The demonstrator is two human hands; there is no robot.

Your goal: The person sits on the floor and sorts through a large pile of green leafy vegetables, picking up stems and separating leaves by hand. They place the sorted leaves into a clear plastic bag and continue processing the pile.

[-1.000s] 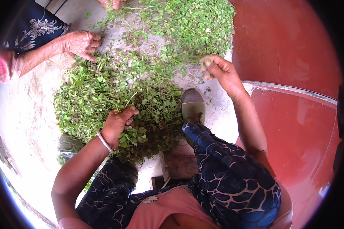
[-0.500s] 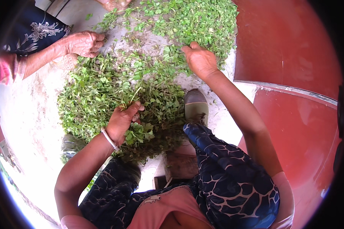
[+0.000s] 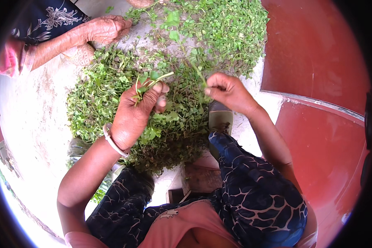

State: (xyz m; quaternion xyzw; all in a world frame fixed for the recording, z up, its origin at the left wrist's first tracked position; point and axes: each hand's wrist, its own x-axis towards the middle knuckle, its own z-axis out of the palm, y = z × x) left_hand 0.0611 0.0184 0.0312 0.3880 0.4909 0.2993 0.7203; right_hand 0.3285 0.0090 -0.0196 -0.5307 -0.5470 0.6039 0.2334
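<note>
My left hand (image 3: 138, 103), with a white bangle at the wrist, is closed around a small bunch of leafy green stems (image 3: 156, 77). Pale cut ends stick out past the thumb. Beside it, my right hand (image 3: 231, 91) pinches one long leafy sprig (image 3: 194, 66) by its lower end, and the blurred leafy top points up and away. Both hands are above a wide heap of loose greens (image 3: 107, 91) spread over the pale ground. More greens (image 3: 231, 33) lie in a thinner layer at the far right.
Another person's hand (image 3: 109, 29) reaches in at the far left, over the edge of the greens. Red panels (image 3: 318, 53) with a pale strip run along the right. My boot (image 3: 220, 118) stands beside the heap, and a wooden stool (image 3: 200, 180) is between my legs.
My right hand has drawn back toward me from the far greens, now with a sprig in it. The left hand has risen a little with its bunch. The whole view has shifted slightly.
</note>
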